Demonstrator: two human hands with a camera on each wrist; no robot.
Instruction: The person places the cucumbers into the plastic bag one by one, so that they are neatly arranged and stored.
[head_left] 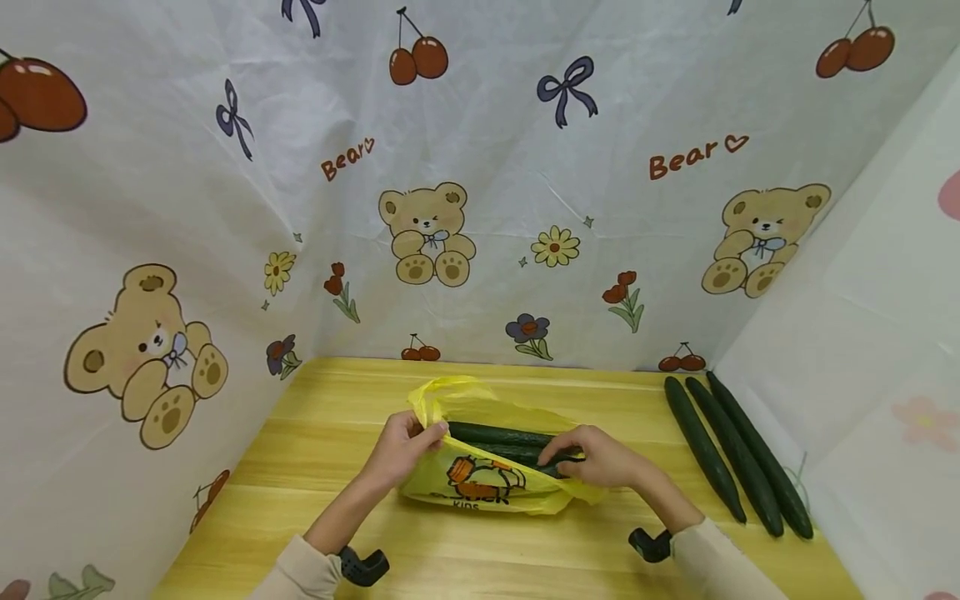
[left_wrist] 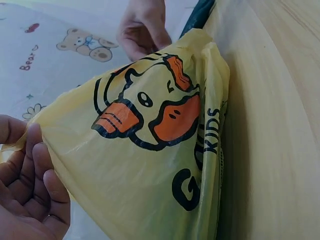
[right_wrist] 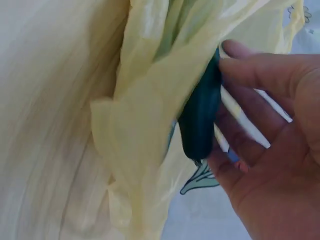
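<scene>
A yellow plastic bag [head_left: 423, 482] printed with a cartoon duck lies on its side in the middle of the table, its mouth spread. My left hand [head_left: 397, 450] pinches the edge of the bag's mouth at the left between thumb and fingers. Inside, long dark green cucumbers [head_left: 495, 435] lie side by side, partly hidden by the front plastic. At the bag's right end, my right hand [head_left: 603, 458] grips a cucumber [right_wrist: 200, 115] near its tip, thumb on one side and fingers on the other. The tip sticks out past the plastic in the right wrist view.
Three more cucumbers [head_left: 742, 450] lie side by side at the table's right edge, near the white side sheet. The wood-grain table [head_left: 322, 442] is bordered at the back and sides by hanging sheets [head_left: 495, 325] printed with bears.
</scene>
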